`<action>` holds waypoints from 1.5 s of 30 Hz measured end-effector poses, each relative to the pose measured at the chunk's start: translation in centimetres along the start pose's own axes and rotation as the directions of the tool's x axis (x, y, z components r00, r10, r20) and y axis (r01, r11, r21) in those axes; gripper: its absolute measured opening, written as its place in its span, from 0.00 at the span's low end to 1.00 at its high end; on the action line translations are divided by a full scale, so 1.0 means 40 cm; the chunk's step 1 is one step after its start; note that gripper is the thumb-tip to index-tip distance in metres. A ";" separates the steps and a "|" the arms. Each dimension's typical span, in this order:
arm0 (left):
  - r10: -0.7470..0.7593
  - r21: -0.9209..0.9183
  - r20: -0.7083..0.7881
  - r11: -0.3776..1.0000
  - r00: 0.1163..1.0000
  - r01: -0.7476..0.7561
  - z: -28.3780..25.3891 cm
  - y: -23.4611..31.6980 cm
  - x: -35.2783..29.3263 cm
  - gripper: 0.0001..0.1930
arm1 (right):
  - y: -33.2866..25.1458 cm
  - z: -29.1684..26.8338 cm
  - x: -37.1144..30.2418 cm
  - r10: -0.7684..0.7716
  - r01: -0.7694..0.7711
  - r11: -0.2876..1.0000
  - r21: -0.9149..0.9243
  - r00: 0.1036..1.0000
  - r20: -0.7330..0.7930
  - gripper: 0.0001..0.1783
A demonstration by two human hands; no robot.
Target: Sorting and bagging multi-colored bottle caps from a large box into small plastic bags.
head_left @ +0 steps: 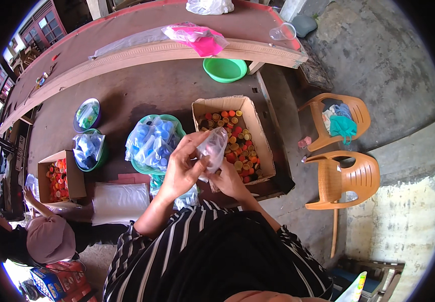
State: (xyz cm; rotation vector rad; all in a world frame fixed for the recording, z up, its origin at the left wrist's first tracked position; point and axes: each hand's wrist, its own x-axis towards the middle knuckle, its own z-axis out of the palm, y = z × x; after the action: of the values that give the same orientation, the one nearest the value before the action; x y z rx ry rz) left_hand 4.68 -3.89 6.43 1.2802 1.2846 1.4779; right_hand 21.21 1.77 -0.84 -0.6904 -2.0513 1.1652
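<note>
A small clear plastic bag [215,144] is held up in front of me, above the near left side of a cardboard box [258,126]. My left hand [183,160] is closed on the bag's left side, thumb and fingers bent around it. My right hand [229,180] grips it from below on the right, its fingers partly hidden behind the plastic. Something pinkish shows dimly through the bag; I cannot make out what. Inside the box lie many loose bottle caps [246,148] in red, orange, yellow and brown.
Left of my hands stands a green basin of bagged blue caps [149,143]. Further left are a stack of clear bags [120,201], smaller basins and another cap box [76,176]. A person [51,234] sits at far left. Orange chairs [345,178] stand right.
</note>
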 end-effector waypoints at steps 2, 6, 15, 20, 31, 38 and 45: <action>0.151 -0.077 0.073 0.986 0.986 -0.146 0.012 0.018 0.004 0.29 | 0.022 0.005 -0.021 0.255 -0.243 0.949 0.201 0.966 -0.034 0.24; 0.135 0.117 0.070 0.983 0.988 -0.142 -0.026 -0.038 0.018 0.48 | 0.020 -0.077 -0.031 0.263 -0.194 0.922 0.334 0.949 -0.175 0.15; -0.151 -0.123 0.561 0.957 0.814 0.262 0.107 -0.240 -0.099 0.37 | -0.087 -0.167 -0.111 0.448 -0.172 0.679 0.714 0.867 -0.217 0.16; -0.197 -0.043 0.653 0.954 0.731 0.296 0.179 -0.225 -0.121 0.29 | -0.083 -0.183 -0.200 0.537 -0.284 0.711 0.644 0.810 -0.236 0.19; -0.266 0.113 0.874 0.925 0.407 0.363 0.222 -0.336 -0.162 0.19 | -0.120 -0.321 -0.354 0.444 -0.335 0.895 0.295 0.602 -0.664 0.14; -0.206 0.070 0.876 0.949 0.437 0.307 0.210 -0.321 -0.164 0.18 | -0.147 -0.449 -0.435 0.268 -0.056 0.958 0.281 0.516 -0.814 0.28; -0.093 0.042 0.849 0.993 0.519 0.108 0.226 -0.321 -0.169 0.20 | -0.133 -0.407 -0.354 0.299 -0.364 0.928 -0.078 0.854 -0.426 0.30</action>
State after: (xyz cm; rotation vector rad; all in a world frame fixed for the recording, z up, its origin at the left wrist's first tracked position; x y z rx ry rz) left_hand 14.10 -6.29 -7.64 1.5839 0.6314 0.5581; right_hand 42.02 -2.27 5.86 -1.2945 -1.7154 0.9411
